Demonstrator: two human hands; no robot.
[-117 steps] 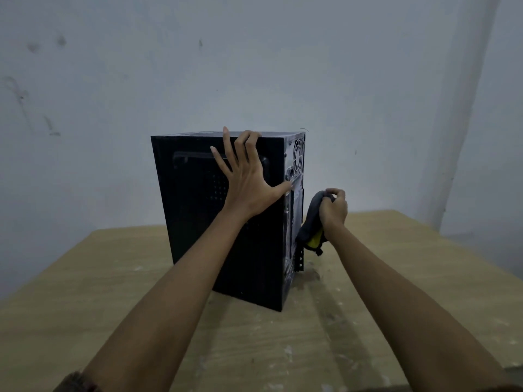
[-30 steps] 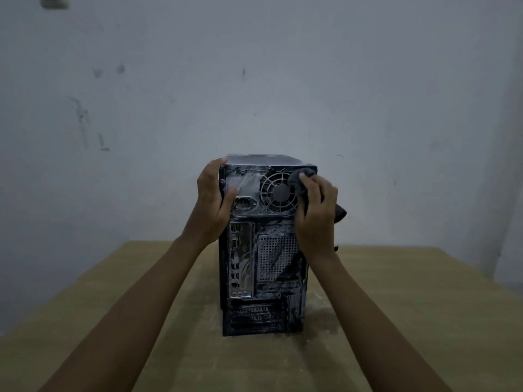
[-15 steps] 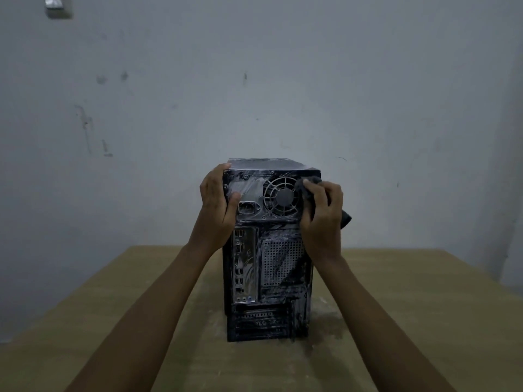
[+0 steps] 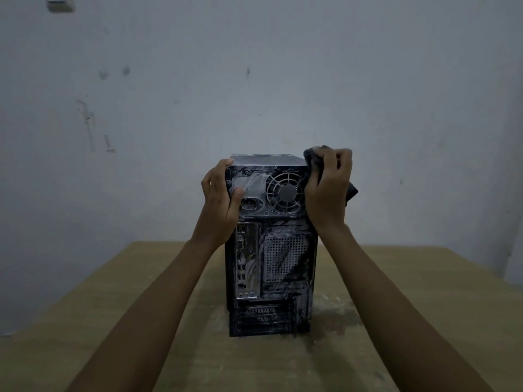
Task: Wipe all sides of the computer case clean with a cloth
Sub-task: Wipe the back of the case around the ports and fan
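Note:
A black computer case (image 4: pixel 283 278) stands upright on the wooden table (image 4: pixel 113 321), its dusty, smeared back panel facing me, with a fan grille near the top. My left hand (image 4: pixel 219 198) grips the case's upper left edge, thumb on the back panel. My right hand (image 4: pixel 329 188) is closed on a dark grey cloth (image 4: pixel 312 158) at the case's upper right corner. A tail of the cloth hangs out behind the hand. The case's sides and front are hidden.
The table reaches wide to both sides of the case, with pale dust and a dark smudge (image 4: pixel 334 321) beside the case's base on the right. A grey wall stands close behind. A small fixture (image 4: pixel 59 1) is on the wall, top left.
The case was turned, so its back panel faces me instead of a side panel. In the last second my right hand with the cloth rose from beside the fan to the top right corner.

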